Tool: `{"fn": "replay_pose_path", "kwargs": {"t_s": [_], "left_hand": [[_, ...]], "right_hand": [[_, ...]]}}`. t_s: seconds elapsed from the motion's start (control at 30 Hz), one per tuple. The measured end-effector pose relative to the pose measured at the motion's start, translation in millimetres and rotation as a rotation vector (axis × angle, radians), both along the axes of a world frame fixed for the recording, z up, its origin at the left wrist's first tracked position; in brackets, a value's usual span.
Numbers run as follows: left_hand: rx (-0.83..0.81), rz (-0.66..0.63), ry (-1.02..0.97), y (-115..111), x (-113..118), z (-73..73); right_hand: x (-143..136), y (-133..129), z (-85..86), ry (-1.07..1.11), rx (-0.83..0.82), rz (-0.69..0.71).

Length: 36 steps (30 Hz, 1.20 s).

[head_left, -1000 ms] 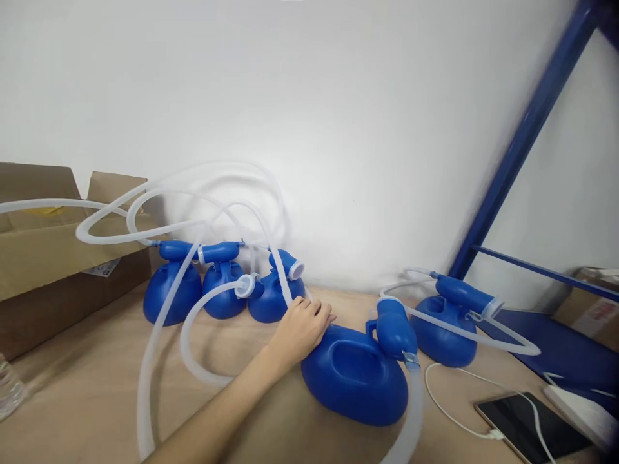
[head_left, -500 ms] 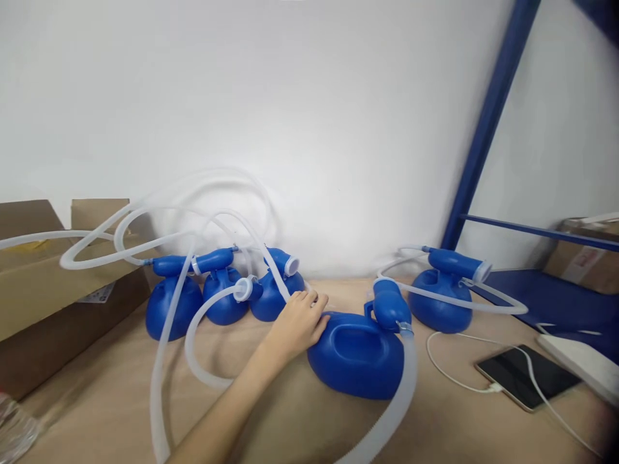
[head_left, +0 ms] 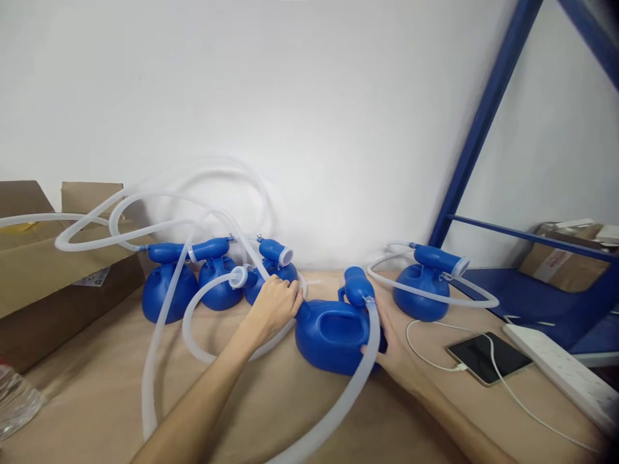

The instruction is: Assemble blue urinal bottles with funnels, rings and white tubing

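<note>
Fingers of the right hand [head_left: 394, 354] newly clasp the oval blue plastic jug [head_left: 333, 357], likely steadying it, the left hand's [head_left: 275, 303] hold unclear.

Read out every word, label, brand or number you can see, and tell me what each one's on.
No text is readable.
White label on the left cardboard box: too small and blurred.
Pale strip on the right cardboard box: marks too blurred.

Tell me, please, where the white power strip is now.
The white power strip lies at the head view's lower right, just right of the dark-screened device.
</note>
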State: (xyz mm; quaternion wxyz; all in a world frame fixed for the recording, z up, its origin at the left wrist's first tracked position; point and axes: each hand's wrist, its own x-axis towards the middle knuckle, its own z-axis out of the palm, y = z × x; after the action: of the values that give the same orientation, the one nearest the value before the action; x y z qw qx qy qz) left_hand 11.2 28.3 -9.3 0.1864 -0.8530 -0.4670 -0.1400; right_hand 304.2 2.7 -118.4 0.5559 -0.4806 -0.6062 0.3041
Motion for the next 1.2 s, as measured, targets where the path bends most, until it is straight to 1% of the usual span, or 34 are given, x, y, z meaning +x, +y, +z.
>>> {"fn": "replay_pose_path", "kwargs": {"t_s": [0.1,0.23,0.4,0.53,0.67,0.77,0.87,0.97,1.03,1.1,1.2], "left_hand": [[-0.039,0.037,-0.032,2,-1,-3.1],[-0.088,0.129,-0.133,-2,0,-1.6],[-0.128,0.228,-0.249,-7,4,-0.2],[-0.146,0.263,-0.297,-5,4,0.7],[-0.15,0.29,-0.334,0,-5,7.8],[-0.159,0.287,-0.334,-3,-11,15.9],[-0.129,0.208,-0.256,-13,-15,22.9],[-0.072,0.121,-0.066,-23,-16,23.7],[-0.099,0.107,0.039,-26,-16,19.5],[-0.144,0.101,0.098,-26,-16,13.0],[-0.161,0.118,0.112,-22,-13,2.6]], "right_hand": [[-10,4,-3.1,-0.079,0.031,-0.027],[-11,2,-2.6,-0.195,0.146,-0.028],[-10,1,-8.9,-0.251,0.234,-0.076],[-10,2,-11.0,-0.282,0.285,-0.082],[-9,0,-12.4,-0.308,0.323,-0.047],[-9,-2,-15.0,-0.329,0.342,-0.033],[-11,-4,-16.1,-0.324,0.339,-0.04],[-12,-6,-15.2,-0.32,0.317,-0.059],[-12,-7,-14.6,-0.317,0.3,-0.073],[-13,-7,-14.7,-0.319,0.295,-0.087],[-14,-8,-15.1,-0.336,0.313,-0.111]]}}
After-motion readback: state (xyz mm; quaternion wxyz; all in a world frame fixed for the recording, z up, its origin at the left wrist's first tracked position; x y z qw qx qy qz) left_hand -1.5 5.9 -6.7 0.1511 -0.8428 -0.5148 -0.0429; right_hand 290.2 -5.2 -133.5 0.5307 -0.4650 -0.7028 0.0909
